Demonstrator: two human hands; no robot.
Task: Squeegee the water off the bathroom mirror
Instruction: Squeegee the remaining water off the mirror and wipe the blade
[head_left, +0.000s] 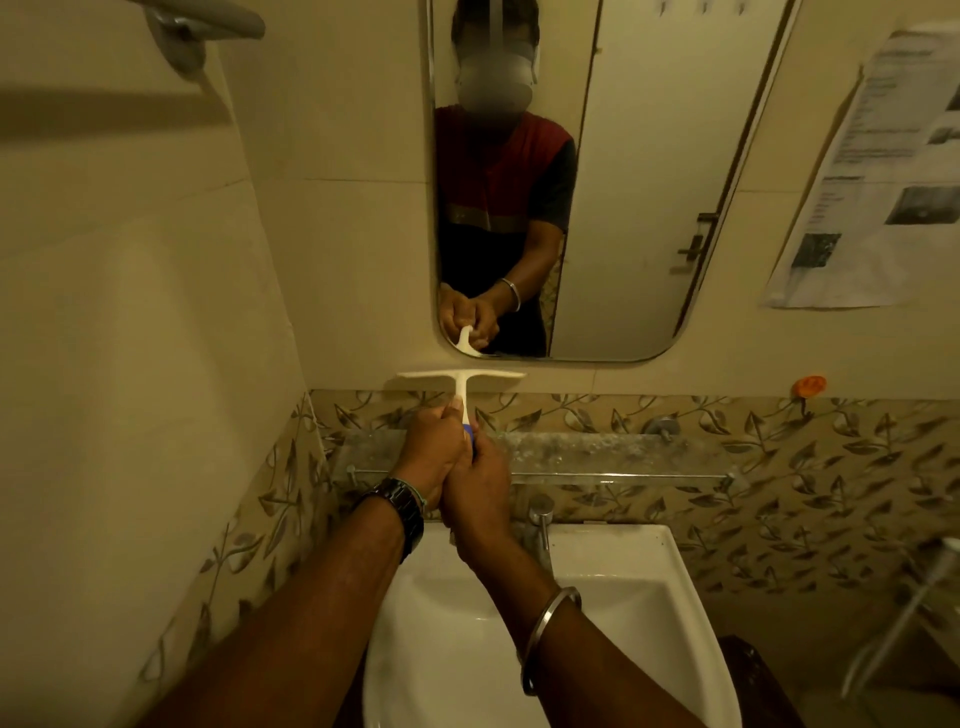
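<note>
At the top left a grey bar (208, 15) is fixed on the pale tiled wall. Below it, a band of tiles with a leaf pattern goes along the wall behind the basin.

In the middle, both arms reach forward over the sink (665, 551). The left hand (431, 460), with a dark wristwatch (400, 506) on its wrist, is closed tightly around the upper part of the handle of the white squeegee (462, 375), with the thumb lying along the handle. The right hand (480, 488) is closed around the lower end of the same handle and touches the left hand. A small blue part of the handle shows between them. A metal bangle (550, 618) sits on the right wrist.

The squeegee has the form of a T. Its blade lies horizontal against the wall tile, just under the lower left corner of the mirror (649, 156), and not on the glass. The mirror shows the person's two hands on the handle and a white door behind. I cannot tell if water is on the glass.

Right of the hands, a metal tap (540, 519) stands at the back edge of the sink, and above it a glass shelf (623, 452) with white stains goes along the wall. Further right, a small orange hook (809, 385) is on the wall, and printed papers (883, 171) hang beside the mirror.
</note>
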